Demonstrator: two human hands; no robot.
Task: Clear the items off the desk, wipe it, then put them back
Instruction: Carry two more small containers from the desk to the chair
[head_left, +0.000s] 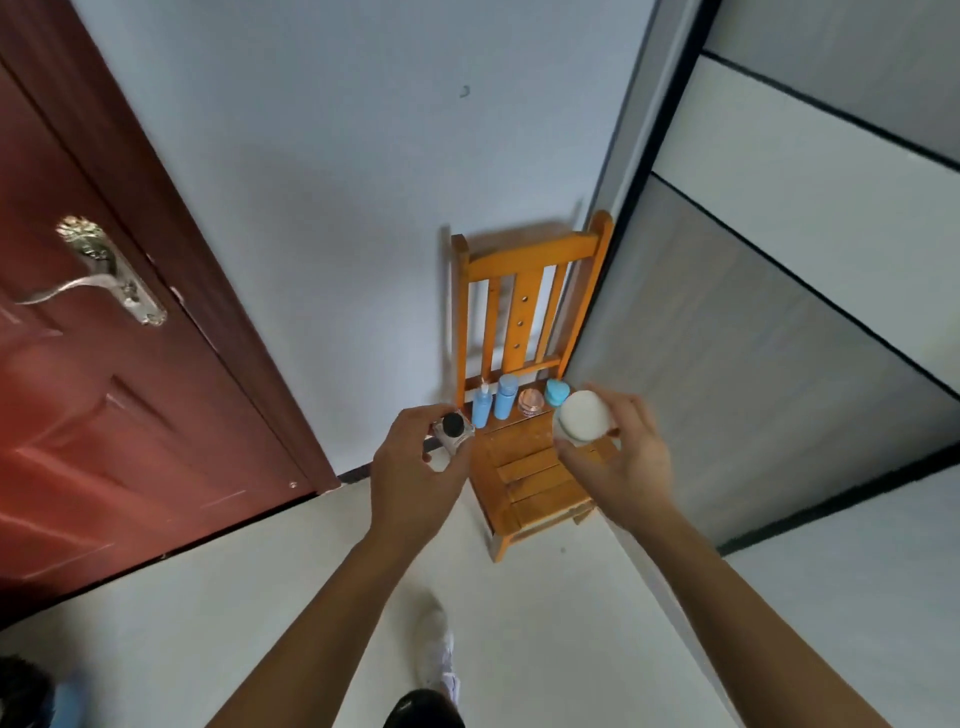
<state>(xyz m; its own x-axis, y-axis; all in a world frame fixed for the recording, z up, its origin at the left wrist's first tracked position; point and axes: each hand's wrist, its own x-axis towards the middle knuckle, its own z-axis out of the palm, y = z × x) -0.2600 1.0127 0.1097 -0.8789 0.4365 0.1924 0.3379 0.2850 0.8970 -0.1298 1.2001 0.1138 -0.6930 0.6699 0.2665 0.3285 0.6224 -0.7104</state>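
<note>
Holding, left hand: we see the left hand (410, 483) gripping a small clear bottle (453, 428) with a round black cap; fingers curled round its sides, cap facing up.
Holding, right hand: the right hand (628, 467) grips a round white jar (583, 415); fingers wrap its far side, thumb on the near side, white lid towards us.
Hand position: both hands are raised in front of us above the wooden chair (530, 467), the left one over its left edge, the right one over its right edge.
Chair: small, orange-brown, slatted seat and back, standing on the floor (519, 597) against the white wall (337, 182).
Seat, back row: we count four items upright along the backrest, from left a blue pump bottle (481, 408), a blue capped bottle (504, 397), a pinkish jar (530, 401) and a teal jar (556, 392).
Spacing: the two blue bottles stand just beside each other; the teal jar is partly hidden behind the white jar.
Left side: dark red door (104, 415) with a silver lever handle (98, 275).
Right side: grey panelled cupboard (779, 312) just beside the chair.
Bottom: a white shoe (435, 644) on the floor between our forearms.
</note>
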